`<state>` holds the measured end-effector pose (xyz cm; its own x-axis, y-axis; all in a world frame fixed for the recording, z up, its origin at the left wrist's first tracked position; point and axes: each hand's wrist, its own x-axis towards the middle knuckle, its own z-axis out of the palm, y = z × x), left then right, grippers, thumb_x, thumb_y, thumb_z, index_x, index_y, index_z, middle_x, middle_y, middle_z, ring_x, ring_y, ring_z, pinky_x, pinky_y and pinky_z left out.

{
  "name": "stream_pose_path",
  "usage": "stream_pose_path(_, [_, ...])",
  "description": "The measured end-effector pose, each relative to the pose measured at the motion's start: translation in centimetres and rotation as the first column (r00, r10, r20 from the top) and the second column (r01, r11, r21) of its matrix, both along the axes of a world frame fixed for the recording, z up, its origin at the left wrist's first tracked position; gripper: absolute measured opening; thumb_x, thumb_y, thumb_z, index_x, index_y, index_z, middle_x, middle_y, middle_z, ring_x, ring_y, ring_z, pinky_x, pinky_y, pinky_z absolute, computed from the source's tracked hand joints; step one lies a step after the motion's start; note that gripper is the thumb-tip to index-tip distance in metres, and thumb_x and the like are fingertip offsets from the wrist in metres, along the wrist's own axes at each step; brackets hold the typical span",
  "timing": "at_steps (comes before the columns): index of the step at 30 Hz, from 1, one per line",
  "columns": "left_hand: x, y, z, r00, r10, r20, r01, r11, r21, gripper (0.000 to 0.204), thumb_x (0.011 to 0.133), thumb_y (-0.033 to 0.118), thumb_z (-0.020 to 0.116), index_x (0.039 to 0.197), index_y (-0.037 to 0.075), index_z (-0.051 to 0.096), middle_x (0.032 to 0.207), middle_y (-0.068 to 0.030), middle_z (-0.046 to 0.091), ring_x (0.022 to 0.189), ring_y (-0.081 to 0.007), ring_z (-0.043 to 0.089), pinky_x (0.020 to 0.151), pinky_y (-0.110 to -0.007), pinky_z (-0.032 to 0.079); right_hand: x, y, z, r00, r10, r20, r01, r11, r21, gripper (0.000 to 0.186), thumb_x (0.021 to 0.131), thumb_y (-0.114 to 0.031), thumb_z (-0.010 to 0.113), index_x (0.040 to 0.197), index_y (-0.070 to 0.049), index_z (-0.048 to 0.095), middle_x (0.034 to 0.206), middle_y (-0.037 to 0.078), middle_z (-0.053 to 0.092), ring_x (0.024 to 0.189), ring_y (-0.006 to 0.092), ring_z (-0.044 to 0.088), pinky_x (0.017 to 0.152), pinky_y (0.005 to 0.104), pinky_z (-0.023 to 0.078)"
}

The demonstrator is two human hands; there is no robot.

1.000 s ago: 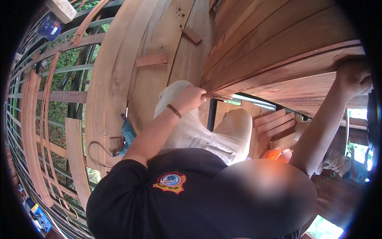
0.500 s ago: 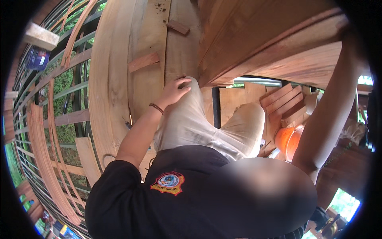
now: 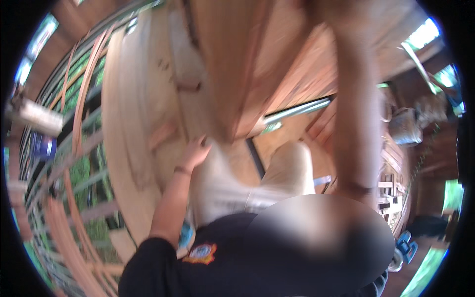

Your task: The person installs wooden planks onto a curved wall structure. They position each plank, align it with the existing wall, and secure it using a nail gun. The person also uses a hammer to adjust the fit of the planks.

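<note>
Planked floor point(image 3: 143, 99) bears two wood blocks point(image 3: 163, 135) — left hand point(image 3: 197, 153) unclenched at one knee point(image 3: 215, 161), right hand point(image 3: 341, 9) blurred beside panelling point(image 3: 225, 54), grip unclear.

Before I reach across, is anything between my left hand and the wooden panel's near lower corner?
Yes: your left knee, in pale trousers, lies between your left hand and that corner of the wooden panel. Nothing else visible does, though the picture is blurred.

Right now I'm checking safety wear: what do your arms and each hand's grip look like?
The left arm has a short black sleeve and a dark bracelet at the wrist; the left hand's grip shows no glove. The right arm has a bare forearm; the right hand's grip is too blurred to judge.
</note>
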<state>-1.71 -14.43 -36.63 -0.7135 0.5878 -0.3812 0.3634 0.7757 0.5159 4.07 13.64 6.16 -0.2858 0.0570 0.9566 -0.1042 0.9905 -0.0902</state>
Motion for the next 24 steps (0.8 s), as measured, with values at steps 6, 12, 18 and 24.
stream_pose_path(6, [-2.7,6.5,-5.2,0.988,-0.027,0.151,-0.079,0.753,0.653,0.069,0.1,0.033,0.063,0.154,0.0,0.038,0.155,-0.0223,0.047,0.14,-0.0315,0.05,0.113,-0.041,0.042,0.1,0.4,1.9,0.935,-0.024,-0.355,0.065,0.993,0.103,0.042,0.091,-0.041,0.063,0.093,0.0,0.056,0.091,0.022,0.054,0.095,0.0434,0.053,0.103,0.0554,0.037])
stream_pose_path(12, [2.3,9.7,-5.5,0.972,0.172,0.158,-0.231,0.801,0.553,0.056,0.098,0.013,0.058,0.15,-0.004,0.043,0.143,-0.0298,0.055,0.134,-0.0413,0.053,0.108,-0.045,0.044,1.8,0.5,1.5,0.929,0.054,-0.365,-0.049,0.998,0.025,0.053,0.091,-0.047,0.06,0.103,0.005,0.058,0.106,0.024,0.055,0.112,0.046,0.05,0.116,0.0633,0.021])
stream_pose_path(18, [3.0,10.5,-4.1,0.994,-0.107,0.004,0.094,0.892,0.443,0.055,0.089,0.006,0.063,0.14,-0.008,0.048,0.132,-0.0338,0.06,0.127,-0.0471,0.056,0.105,-0.048,0.046,2.4,0.2,1.6,0.946,0.056,-0.318,-0.065,0.998,-0.015,0.05,0.09,-0.045,0.062,0.1,0.004,0.058,0.107,0.023,0.055,0.112,0.0458,0.05,0.116,0.064,0.023])
stream_pose_path(24, [0.8,10.0,-7.6,0.992,-0.001,0.13,-0.068,0.851,0.522,0.045,0.091,0.006,0.067,0.131,-0.009,0.055,0.133,-0.0286,0.062,0.128,-0.0395,0.059,0.107,-0.046,0.046,1.8,-0.9,2.4,0.93,0.098,-0.354,-0.105,0.995,0.001,0.045,0.089,-0.042,0.063,0.096,0.002,0.056,0.104,0.022,0.054,0.109,0.0449,0.051,0.116,0.0641,0.024])
